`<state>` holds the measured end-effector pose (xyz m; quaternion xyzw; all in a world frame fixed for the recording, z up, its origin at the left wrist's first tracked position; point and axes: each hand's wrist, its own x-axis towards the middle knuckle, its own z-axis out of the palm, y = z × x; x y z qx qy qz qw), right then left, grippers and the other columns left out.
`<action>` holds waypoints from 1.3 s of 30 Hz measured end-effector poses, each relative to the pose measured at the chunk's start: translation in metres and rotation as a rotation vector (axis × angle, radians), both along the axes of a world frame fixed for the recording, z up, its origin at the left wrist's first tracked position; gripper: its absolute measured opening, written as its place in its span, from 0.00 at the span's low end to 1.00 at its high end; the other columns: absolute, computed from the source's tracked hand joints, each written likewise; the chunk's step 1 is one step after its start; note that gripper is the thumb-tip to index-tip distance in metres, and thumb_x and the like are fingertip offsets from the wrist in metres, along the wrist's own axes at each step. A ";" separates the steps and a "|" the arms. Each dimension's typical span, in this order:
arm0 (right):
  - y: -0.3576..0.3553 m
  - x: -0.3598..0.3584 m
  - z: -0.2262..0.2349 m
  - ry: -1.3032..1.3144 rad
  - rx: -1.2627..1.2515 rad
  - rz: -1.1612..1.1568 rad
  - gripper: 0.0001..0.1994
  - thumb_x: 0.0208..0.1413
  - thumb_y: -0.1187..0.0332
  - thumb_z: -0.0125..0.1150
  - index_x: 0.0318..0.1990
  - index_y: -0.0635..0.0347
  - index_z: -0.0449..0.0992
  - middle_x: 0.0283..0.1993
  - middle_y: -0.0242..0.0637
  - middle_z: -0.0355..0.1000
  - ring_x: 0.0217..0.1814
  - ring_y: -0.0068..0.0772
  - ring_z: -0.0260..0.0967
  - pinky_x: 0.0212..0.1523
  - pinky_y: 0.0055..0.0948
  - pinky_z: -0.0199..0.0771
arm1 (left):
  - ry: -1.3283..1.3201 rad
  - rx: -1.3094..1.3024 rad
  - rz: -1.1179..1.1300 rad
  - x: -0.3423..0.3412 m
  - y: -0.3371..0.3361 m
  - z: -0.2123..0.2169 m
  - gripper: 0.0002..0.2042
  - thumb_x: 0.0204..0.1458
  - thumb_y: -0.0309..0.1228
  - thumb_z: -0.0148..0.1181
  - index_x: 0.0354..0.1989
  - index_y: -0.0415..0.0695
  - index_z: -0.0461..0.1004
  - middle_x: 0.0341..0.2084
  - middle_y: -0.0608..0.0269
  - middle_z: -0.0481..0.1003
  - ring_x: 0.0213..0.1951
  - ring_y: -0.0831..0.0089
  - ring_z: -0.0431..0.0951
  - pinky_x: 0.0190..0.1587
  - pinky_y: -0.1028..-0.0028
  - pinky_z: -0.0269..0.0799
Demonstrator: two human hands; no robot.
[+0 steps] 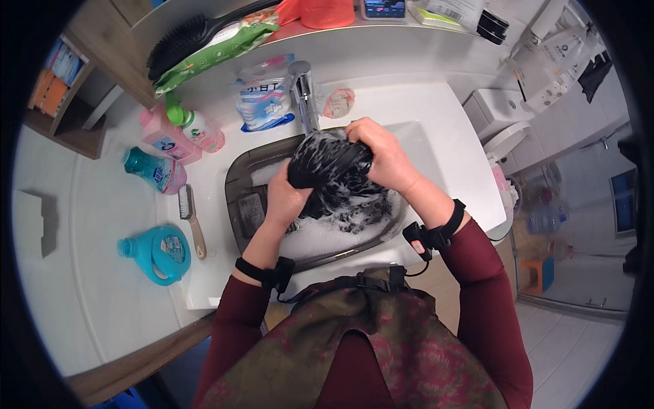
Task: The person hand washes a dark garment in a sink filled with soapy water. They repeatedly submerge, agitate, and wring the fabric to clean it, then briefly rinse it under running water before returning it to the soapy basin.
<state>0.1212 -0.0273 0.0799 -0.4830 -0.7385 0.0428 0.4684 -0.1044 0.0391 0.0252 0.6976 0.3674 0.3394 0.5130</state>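
A black wet cloth (334, 160), streaked with white suds, is bunched between my two hands below the tap. My left hand (285, 194) grips its left side with the fingers wrapped into the fabric. At the upper right, my right hand (381, 153) pinches another fold. Part of the cloth hangs into the foamy water (313, 235) in a dark translucent basin (238, 180), which sits in the white sink. The chrome tap (303, 92) rises just behind the cloth; whether water runs from it is hard to tell.
Left of the basin stand a blue jug (157, 252), a scrubbing brush (193, 221), a teal-and-pink bottle (155, 170), a pink bottle (170, 136) and a green-topped bottle (197, 126). A detergent bag (264, 99) leans behind. Above runs a shelf holding a black hairbrush (184, 44). A toilet (504, 126) is at right.
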 end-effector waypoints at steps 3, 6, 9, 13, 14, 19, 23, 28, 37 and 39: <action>-0.012 0.016 -0.036 0.093 -0.090 -0.138 0.19 0.38 0.78 0.68 0.40 0.60 0.68 0.40 0.42 0.68 0.43 0.51 0.67 0.46 0.36 0.70 | 0.106 0.359 0.032 0.001 -0.001 -0.012 0.29 0.37 0.24 0.74 0.53 0.41 0.74 0.42 0.58 0.76 0.46 0.62 0.77 0.61 0.63 0.65; -0.036 0.025 -0.070 0.098 -0.285 -0.239 0.24 0.38 0.78 0.68 0.46 0.58 0.69 0.42 0.43 0.68 0.47 0.50 0.67 0.47 0.39 0.70 | 0.466 0.483 -0.102 -0.004 -0.009 -0.020 0.35 0.40 0.32 0.75 0.62 0.50 0.71 0.51 0.54 0.69 0.56 0.53 0.68 0.67 0.43 0.51; -0.064 0.031 -0.089 -0.178 -0.548 -0.247 0.33 0.37 0.74 0.71 0.56 0.52 0.69 0.54 0.47 0.67 0.60 0.56 0.64 0.55 0.47 0.71 | 0.817 0.501 -0.213 -0.013 -0.028 -0.029 0.36 0.51 0.48 0.67 0.69 0.55 0.62 0.67 0.46 0.57 0.71 0.42 0.50 0.65 0.35 0.52; -0.100 0.018 -0.101 -0.436 -0.732 -0.094 0.44 0.43 0.49 0.74 0.70 0.41 0.60 0.78 0.53 0.40 0.77 0.74 0.39 0.70 0.63 0.56 | 1.048 0.289 -0.433 -0.019 -0.049 -0.039 0.55 0.42 0.48 0.75 0.76 0.61 0.41 0.73 0.36 0.36 0.70 0.28 0.48 0.62 0.41 0.64; -0.103 0.009 -0.107 -0.478 -0.831 -0.116 0.43 0.50 0.39 0.65 0.72 0.39 0.57 0.79 0.53 0.38 0.78 0.71 0.38 0.68 0.64 0.58 | 1.030 0.350 -0.452 -0.015 -0.050 -0.042 0.57 0.39 0.49 0.76 0.76 0.60 0.42 0.72 0.34 0.38 0.69 0.29 0.50 0.61 0.41 0.65; -0.080 -0.009 -0.137 -0.657 -0.991 -0.173 0.40 0.57 0.40 0.57 0.73 0.44 0.53 0.77 0.52 0.42 0.74 0.67 0.47 0.65 0.60 0.60 | 1.128 0.375 -0.534 0.037 -0.032 -0.058 0.61 0.33 0.50 0.79 0.76 0.60 0.44 0.67 0.44 0.54 0.62 0.40 0.63 0.53 0.47 0.72; -0.039 0.006 -0.149 -0.614 -1.119 -0.150 0.37 0.58 0.43 0.57 0.71 0.46 0.55 0.76 0.50 0.46 0.70 0.61 0.53 0.61 0.55 0.66 | 1.171 0.292 -0.541 0.066 -0.011 -0.069 0.59 0.32 0.46 0.80 0.75 0.59 0.47 0.58 0.52 0.60 0.58 0.45 0.66 0.49 0.51 0.76; 0.013 0.019 -0.170 -0.671 -1.441 -0.121 0.19 0.59 0.59 0.51 0.55 0.50 0.78 0.59 0.51 0.73 0.62 0.46 0.70 0.56 0.42 0.74 | 1.106 0.237 -0.478 0.087 0.015 -0.082 0.41 0.36 0.41 0.80 0.62 0.46 0.66 0.56 0.51 0.60 0.56 0.47 0.68 0.52 0.58 0.76; 0.032 0.028 -0.187 0.003 -1.368 -0.384 0.17 0.58 0.63 0.53 0.50 0.60 0.80 0.54 0.49 0.77 0.55 0.40 0.76 0.55 0.38 0.73 | 0.807 -0.063 -0.144 0.098 0.047 -0.098 0.36 0.37 0.32 0.73 0.59 0.38 0.68 0.50 0.40 0.74 0.56 0.51 0.75 0.59 0.61 0.71; 0.020 0.036 -0.158 0.846 -1.339 -0.352 0.20 0.57 0.62 0.59 0.54 0.62 0.76 0.48 0.44 0.79 0.49 0.38 0.76 0.53 0.35 0.73 | 0.570 -0.120 -0.070 0.094 0.045 -0.088 0.46 0.35 0.27 0.72 0.67 0.39 0.56 0.52 0.42 0.73 0.57 0.51 0.74 0.59 0.63 0.69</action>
